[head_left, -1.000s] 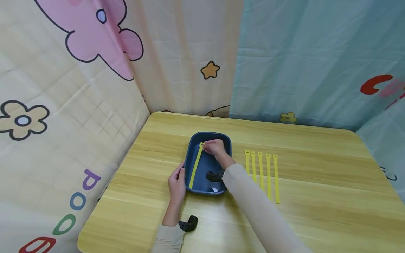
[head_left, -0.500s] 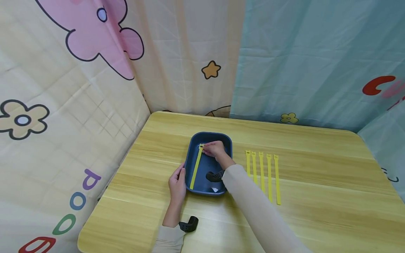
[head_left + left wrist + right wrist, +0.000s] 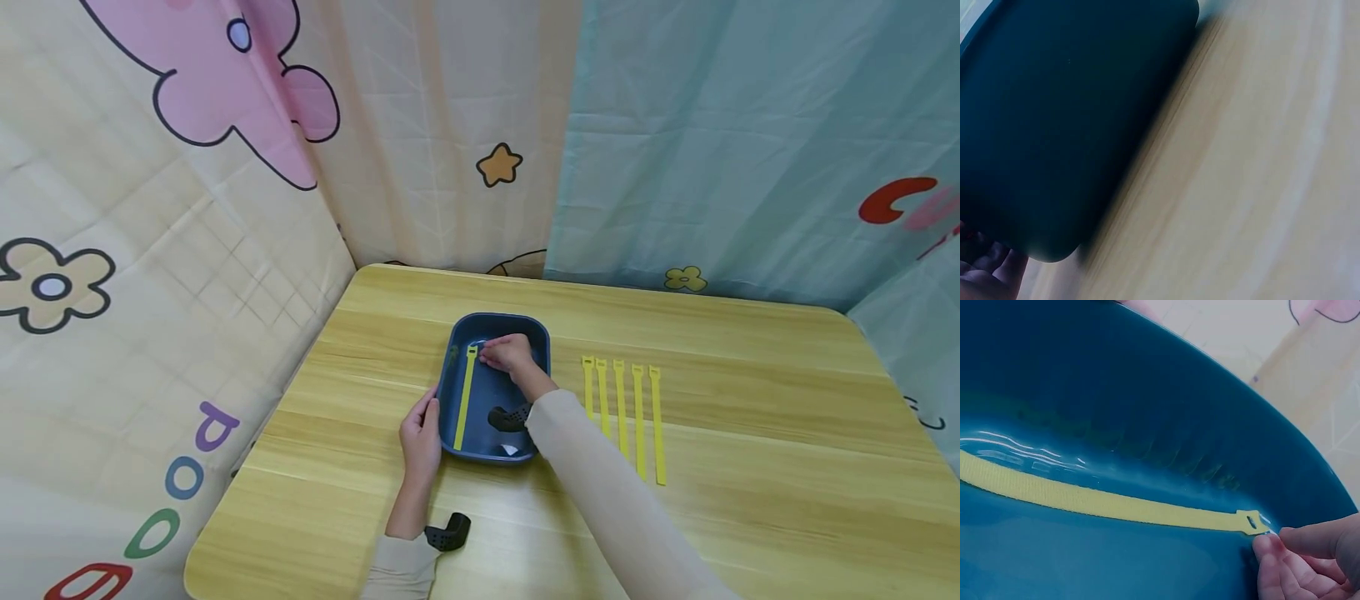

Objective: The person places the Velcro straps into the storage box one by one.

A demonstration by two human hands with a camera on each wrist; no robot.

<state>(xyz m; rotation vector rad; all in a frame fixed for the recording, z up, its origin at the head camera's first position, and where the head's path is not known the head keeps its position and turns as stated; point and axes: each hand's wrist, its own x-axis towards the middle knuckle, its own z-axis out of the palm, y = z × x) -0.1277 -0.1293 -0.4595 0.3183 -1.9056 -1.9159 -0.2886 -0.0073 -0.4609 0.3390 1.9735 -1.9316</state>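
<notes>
A dark blue rectangular tray [image 3: 495, 457] with rounded corners stands on the table. My left hand [image 3: 420, 433] grips its left side, thumb at the rim; in the left wrist view curled fingers [image 3: 991, 265] show at the tray's lower corner. Inside, along the left wall, lies a yellow hook-and-loop cable tie [image 3: 465, 400], its slotted head at the far end. My right hand [image 3: 510, 352] is inside the tray beside that head. In the right wrist view its thumb and forefinger [image 3: 1291, 547] are slightly parted, fingertips right at the tie's head [image 3: 1250, 522].
Right of the tray, several more yellow cable ties [image 3: 657, 425] lie side by side on the wooden table [image 3: 765, 408], some partly behind my right forearm [image 3: 607, 500]. Patterned cloth [image 3: 435, 150] hangs around the table's back and left edges.
The cable tie's head has come away from my right fingertips and shifted slightly left and down onto the tray floor. My left hand and the tray stay in place.
</notes>
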